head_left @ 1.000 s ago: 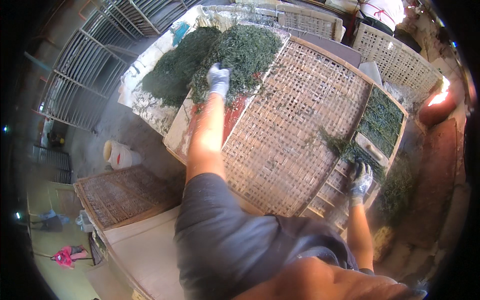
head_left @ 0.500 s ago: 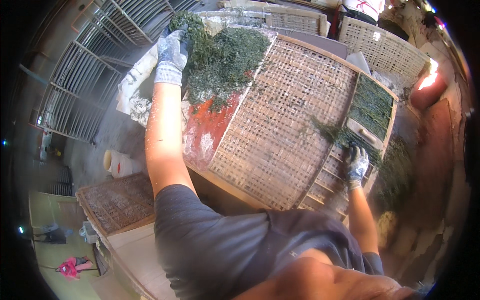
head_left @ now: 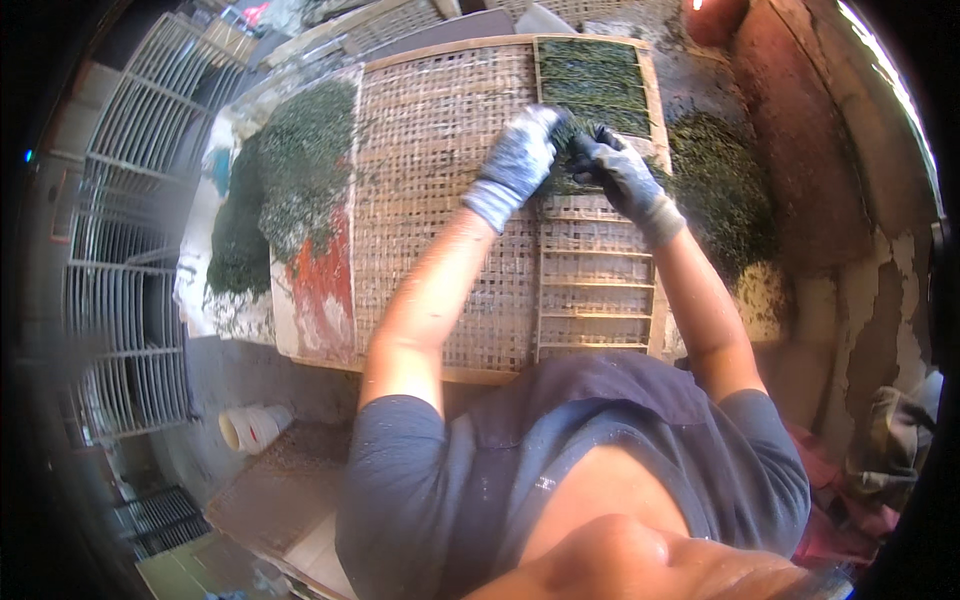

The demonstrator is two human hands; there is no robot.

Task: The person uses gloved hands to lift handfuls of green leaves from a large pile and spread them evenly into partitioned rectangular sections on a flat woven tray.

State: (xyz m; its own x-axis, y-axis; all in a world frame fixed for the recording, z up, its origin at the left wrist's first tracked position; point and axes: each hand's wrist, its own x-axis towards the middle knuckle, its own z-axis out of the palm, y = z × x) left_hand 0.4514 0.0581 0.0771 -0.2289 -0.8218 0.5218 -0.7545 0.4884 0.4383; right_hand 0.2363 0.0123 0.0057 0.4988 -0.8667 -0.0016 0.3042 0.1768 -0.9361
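Note:
My left hand (head_left: 522, 158) and my right hand (head_left: 624, 182), both in pale knit gloves with dark fingertips, meet above the wooden slatted frame (head_left: 598, 254). Their curled fingers close on a small clump of dark green leafy shreds (head_left: 568, 150); part of it is hidden by the fingers. The frame's far section holds a packed layer of the same green material (head_left: 592, 88). Nearer me the slats run crosswise with little on them. Left of the frame lies the flat woven bamboo tray (head_left: 442, 215), with scattered green bits on its weave.
A large heap of green shreds (head_left: 308, 155) lies at the left on a pale and red board (head_left: 322, 300). More green shreds (head_left: 712, 185) lie right of the frame. Metal racks (head_left: 130, 230) stand at far left, above a white bucket (head_left: 250, 427) on the floor.
My left hand has come right from the heap to the slatted frame. My right hand has lifted from the slats and now meets it at the clump. The view has turned.

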